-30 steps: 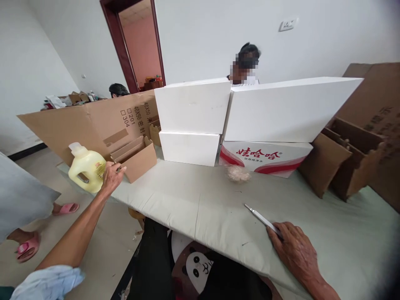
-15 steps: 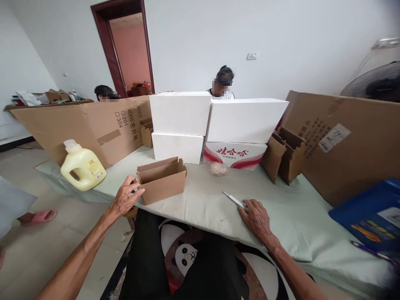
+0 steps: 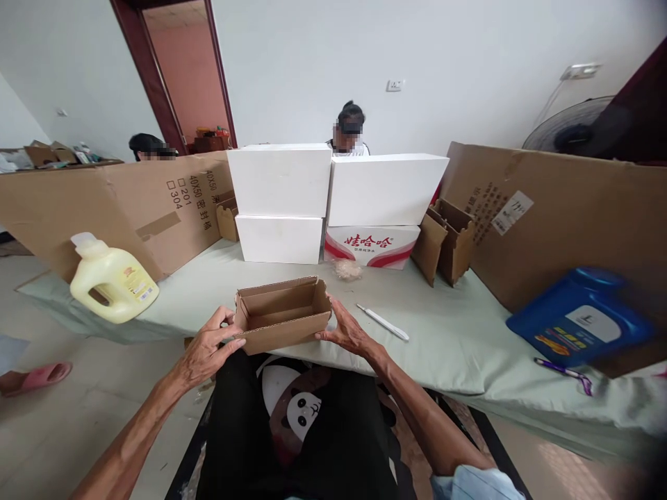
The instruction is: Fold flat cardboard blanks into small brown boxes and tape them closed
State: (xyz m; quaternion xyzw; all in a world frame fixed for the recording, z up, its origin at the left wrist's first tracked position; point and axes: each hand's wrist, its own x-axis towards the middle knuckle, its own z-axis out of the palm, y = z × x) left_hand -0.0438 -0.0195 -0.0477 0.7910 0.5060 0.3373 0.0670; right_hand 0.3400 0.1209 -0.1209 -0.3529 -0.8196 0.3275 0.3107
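- Cardboard box [image 3: 284, 337], open-top, qty 1: front edge of tabletop [image 3: 448, 337], betw. hands.
- L hand [image 3: 211, 345]: gripping box's L end.
- R hand [image 3: 347, 330]: gripping box's R end.
- Knife [image 3: 384, 322], qty 1: loose, R of R hand.
- White boxes [image 3: 278, 182], qty 3: rear, stacked.
- Yellow jug [image 3: 128, 278]: L side.

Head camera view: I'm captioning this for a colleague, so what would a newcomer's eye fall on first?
Probably the open cardboard box between the left grip and right grip, at the table's near edge. Next, the white boxes stacked beyond it, then the blue container on the right and yellow jug on the left.
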